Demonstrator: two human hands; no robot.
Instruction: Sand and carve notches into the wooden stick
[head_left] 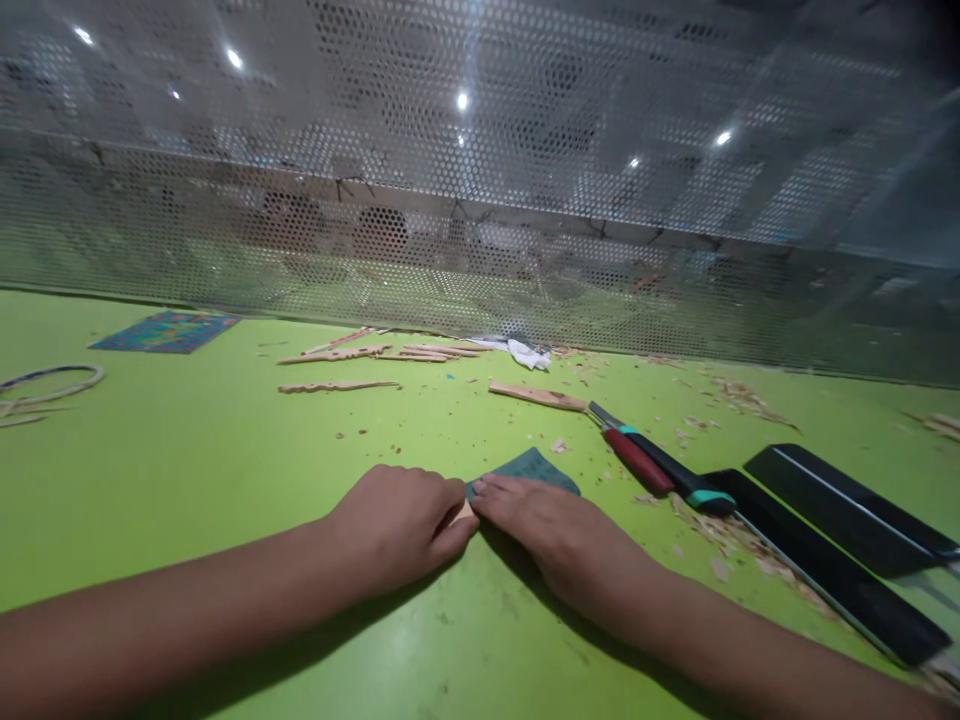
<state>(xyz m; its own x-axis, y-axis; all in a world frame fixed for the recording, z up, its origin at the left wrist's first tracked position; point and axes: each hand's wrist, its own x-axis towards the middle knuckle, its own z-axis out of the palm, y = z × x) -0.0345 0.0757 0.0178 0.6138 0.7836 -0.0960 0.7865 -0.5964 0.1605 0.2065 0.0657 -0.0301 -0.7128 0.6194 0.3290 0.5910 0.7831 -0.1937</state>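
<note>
My left hand (405, 525) is closed around a small pale piece of wood (465, 513); only a bit of it shows between thumb and fingers, the rest hidden. Touching it from the other side, my right hand (559, 525) has its fingers pressed together on a dark green-grey sheet of sandpaper (534, 466). One corner of the sheet sticks out beyond the knuckles. Both hands meet low over the green table (225, 480).
Carved wooden sticks (337, 386) lie beyond my hands. To the right are a wood-handled tool (536, 396), a red-handled tool (637, 461), a black-and-teal-handled knife (675, 468), black sheaths (840, 570) and shavings (739, 395). A perforated metal screen (480, 250) closes the back.
</note>
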